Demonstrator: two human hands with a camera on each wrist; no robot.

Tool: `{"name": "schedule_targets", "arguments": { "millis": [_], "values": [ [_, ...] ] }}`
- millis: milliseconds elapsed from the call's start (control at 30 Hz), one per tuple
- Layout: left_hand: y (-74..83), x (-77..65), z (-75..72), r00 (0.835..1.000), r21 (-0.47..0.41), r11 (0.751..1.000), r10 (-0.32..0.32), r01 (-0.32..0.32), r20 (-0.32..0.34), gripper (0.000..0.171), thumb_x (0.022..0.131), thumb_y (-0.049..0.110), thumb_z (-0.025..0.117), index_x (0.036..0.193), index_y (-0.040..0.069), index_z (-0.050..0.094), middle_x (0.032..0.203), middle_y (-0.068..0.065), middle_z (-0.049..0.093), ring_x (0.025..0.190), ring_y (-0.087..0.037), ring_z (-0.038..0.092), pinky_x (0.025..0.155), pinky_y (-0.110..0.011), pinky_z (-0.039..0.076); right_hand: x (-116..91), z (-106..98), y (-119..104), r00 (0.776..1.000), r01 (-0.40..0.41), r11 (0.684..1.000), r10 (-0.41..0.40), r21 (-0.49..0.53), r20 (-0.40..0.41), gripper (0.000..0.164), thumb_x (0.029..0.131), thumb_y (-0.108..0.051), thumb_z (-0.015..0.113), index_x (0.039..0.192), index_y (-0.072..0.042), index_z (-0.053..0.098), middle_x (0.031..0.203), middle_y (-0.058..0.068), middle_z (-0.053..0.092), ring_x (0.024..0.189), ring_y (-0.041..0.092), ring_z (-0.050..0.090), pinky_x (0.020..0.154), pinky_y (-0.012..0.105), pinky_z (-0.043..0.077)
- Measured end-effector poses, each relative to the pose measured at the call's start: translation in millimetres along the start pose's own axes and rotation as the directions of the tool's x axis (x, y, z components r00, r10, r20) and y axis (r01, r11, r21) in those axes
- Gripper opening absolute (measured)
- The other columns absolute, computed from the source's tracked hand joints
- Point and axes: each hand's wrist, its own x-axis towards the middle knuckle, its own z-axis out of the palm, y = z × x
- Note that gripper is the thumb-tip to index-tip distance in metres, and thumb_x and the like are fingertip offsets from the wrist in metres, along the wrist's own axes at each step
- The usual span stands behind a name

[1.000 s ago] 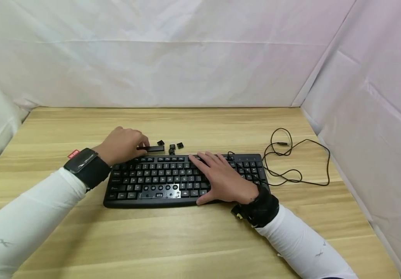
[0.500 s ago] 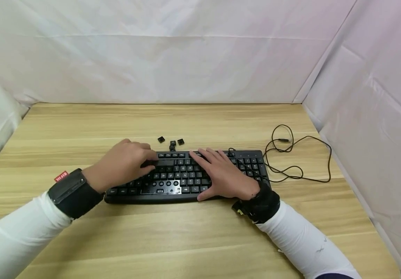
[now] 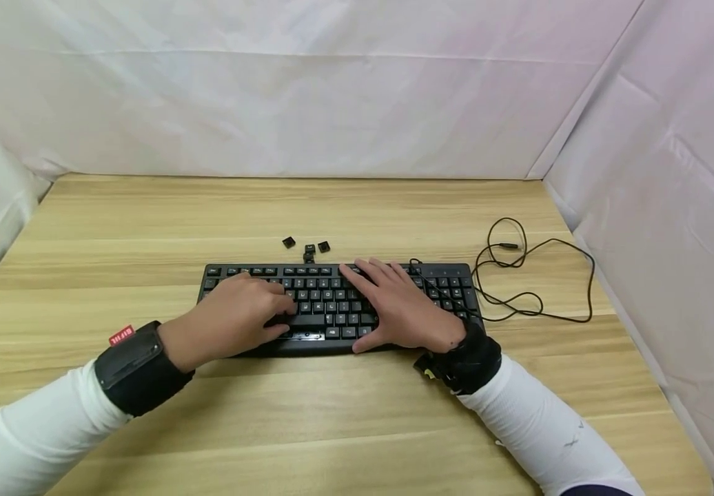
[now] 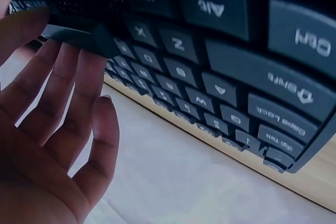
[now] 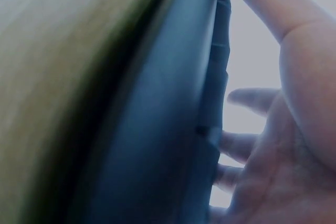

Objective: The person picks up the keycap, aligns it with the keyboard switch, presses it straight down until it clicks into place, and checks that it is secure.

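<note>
A black keyboard [image 3: 307, 349] lies on the table. Over its left part, my left hand [image 3: 240, 315] pinches a long black space bar keycap [image 3: 309, 320] between thumb and fingers. In the left wrist view that space bar [image 4: 79, 31] is tilted above the lower key rows, near the Alt and Win keys. Just in front of it, part of a bare key plate [image 3: 307, 337] shows. My right hand [image 3: 397, 306] rests spread over the right half of the keyboard, thumb at the front edge. The right wrist view shows the keyboard's side [image 5: 152, 108] close up, with that hand beside it.
Several loose black keycaps [image 3: 310, 248] lie behind the keyboard. A black cable [image 3: 539, 313] with its plug loops over the table at the right, partly crossing the keyboard. White cloth [image 3: 270, 110] hangs behind the wooden table [image 3: 357, 427].
My left hand has lifted the space bar from behind the keyboard and brought it forward over the keys to the front row. The right hand has stayed on the keyboard.
</note>
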Motion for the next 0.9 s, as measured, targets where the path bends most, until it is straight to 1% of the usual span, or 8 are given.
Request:
{"name": "schedule_targets", "arguments": {
  "millis": [167, 333, 467, 600, 767, 900],
  "values": [
    [1.1, -1.2, 4.4, 1.0, -0.01, 1.0, 0.013, -0.013, 0.005, 0.014, 0.074, 0.027, 0.077, 0.084, 0.018, 0.074, 0.08, 0.003, 0.07, 0.071, -0.011, 0.063, 0.065, -0.04, 0.052, 0.2, 0.4, 1.0, 1.0, 0.001, 1.0, -0.001, 0.0, 0.0, 0.119, 0.062, -0.068, 0.07, 0.152, -0.018, 0.011, 0.154, 0.017, 0.02, 0.138, 0.032, 0.014, 0.111, 0.057, 0.015],
    [1.2, -3.5, 9.0, 1.0, -0.005, 1.0, 0.024, -0.024, 0.008, 0.013, 0.074, 0.026, 0.077, 0.083, 0.018, 0.072, 0.077, 0.004, 0.07, 0.066, -0.011, 0.062, 0.06, -0.038, 0.05, 0.3, 1.9, 1.6, 1.0, 0.007, 1.0, -0.007, 0.006, -0.004, 0.119, 0.062, -0.068, 0.071, 0.152, -0.017, 0.012, 0.153, 0.018, 0.02, 0.138, 0.033, 0.014, 0.11, 0.058, 0.015],
    [1.8, -4.3, 11.8, 1.0, 0.008, 1.0, 0.026, -0.026, 0.017, 0.013, 0.075, 0.027, 0.076, 0.083, 0.019, 0.07, 0.077, 0.004, 0.068, 0.067, -0.011, 0.061, 0.058, -0.037, 0.049, 0.2, 2.2, 1.3, 1.0, 0.008, 1.0, -0.008, 0.0, -0.003, 0.119, 0.062, -0.068, 0.071, 0.152, -0.017, 0.012, 0.153, 0.017, 0.021, 0.137, 0.032, 0.014, 0.11, 0.058, 0.016],
    [1.9, -6.0, 13.1, 1.0, 0.024, 0.999, 0.025, -0.025, 0.009, 0.013, 0.075, 0.027, 0.077, 0.082, 0.019, 0.07, 0.077, 0.005, 0.067, 0.068, -0.011, 0.061, 0.058, -0.037, 0.049, 1.0, 2.8, 1.4, 1.0, 0.019, 1.0, -0.019, 0.002, -0.017, 0.119, 0.062, -0.068, 0.071, 0.152, -0.017, 0.012, 0.153, 0.017, 0.022, 0.137, 0.032, 0.015, 0.11, 0.058, 0.017],
    [3.6, -7.1, 13.2, 1.0, -0.007, 1.0, 0.02, -0.02, 0.015, 0.014, 0.074, 0.027, 0.077, 0.084, 0.019, 0.071, 0.078, 0.005, 0.068, 0.067, -0.011, 0.061, 0.058, -0.038, 0.049, 0.4, 2.9, 1.2, 1.0, 0.02, 1.0, -0.02, 0.005, -0.014, 0.119, 0.062, -0.068, 0.071, 0.152, -0.017, 0.012, 0.153, 0.017, 0.021, 0.137, 0.032, 0.014, 0.11, 0.058, 0.016],
    [5.1, -7.0, 12.6, 1.0, -0.014, 1.0, 0.017, -0.017, 0.016, 0.013, 0.075, 0.028, 0.076, 0.083, 0.02, 0.071, 0.077, 0.006, 0.067, 0.066, -0.01, 0.059, 0.057, -0.037, 0.047, -0.5, 2.4, 2.1, 1.0, 0.019, 1.0, -0.019, 0.001, -0.022, 0.12, 0.061, -0.068, 0.071, 0.152, -0.017, 0.012, 0.153, 0.017, 0.021, 0.137, 0.032, 0.015, 0.11, 0.058, 0.016]
  ]
}}
